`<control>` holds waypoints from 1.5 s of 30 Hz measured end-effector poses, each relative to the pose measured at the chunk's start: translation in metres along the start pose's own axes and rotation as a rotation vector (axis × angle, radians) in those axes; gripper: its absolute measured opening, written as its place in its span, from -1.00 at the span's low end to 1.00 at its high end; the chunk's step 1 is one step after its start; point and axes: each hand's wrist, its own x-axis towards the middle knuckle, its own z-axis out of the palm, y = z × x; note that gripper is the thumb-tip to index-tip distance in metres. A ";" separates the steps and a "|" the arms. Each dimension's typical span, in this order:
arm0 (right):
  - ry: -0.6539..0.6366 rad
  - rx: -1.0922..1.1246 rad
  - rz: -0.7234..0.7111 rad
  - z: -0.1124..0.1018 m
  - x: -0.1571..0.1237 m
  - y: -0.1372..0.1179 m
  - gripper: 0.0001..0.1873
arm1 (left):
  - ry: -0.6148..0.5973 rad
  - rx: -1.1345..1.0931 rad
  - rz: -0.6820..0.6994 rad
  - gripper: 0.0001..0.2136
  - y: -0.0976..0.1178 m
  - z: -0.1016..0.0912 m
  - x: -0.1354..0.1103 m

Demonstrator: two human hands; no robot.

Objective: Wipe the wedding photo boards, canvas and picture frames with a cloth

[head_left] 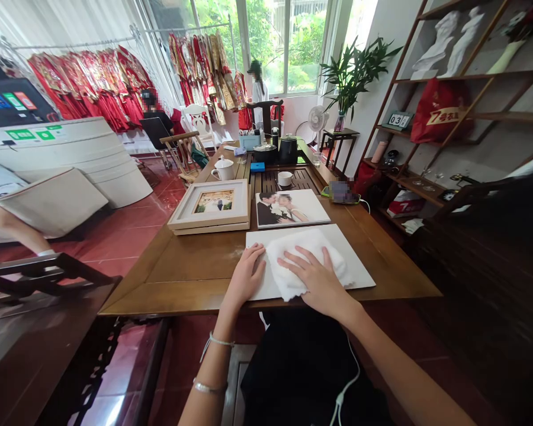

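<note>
Spread fingers of the right hand lay flat over a fluffy white cloth, covering it without clenching it, which seemed to put even pressure on the white panel beneath. Left-hand fingers were extended too, close together; that left hand rested at the panel's left edge, probably to keep it from sliding. The panel sat at the near edge of the wooden table, directly before the person, likely for easy reach by both hands.

Just beyond it lay a couple's portrait panel, face up and apparently set aside to leave the near space free. On the left, a framed photograph was stacked flat on another frame, perhaps to save room. Farther off, a lidded white mug and a small white teacup stood well away from the cloth.

The cloth hid much of the white panel, and whether its underside bore a picture could not be told. The right palm was out of sight, the lower frame showed only its edges, and a device on the far right was blurred out.
</note>
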 end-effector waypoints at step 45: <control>0.061 -0.082 0.079 0.006 0.060 -0.002 -0.24 | 0.027 -0.024 0.024 -0.69 -0.005 0.004 0.001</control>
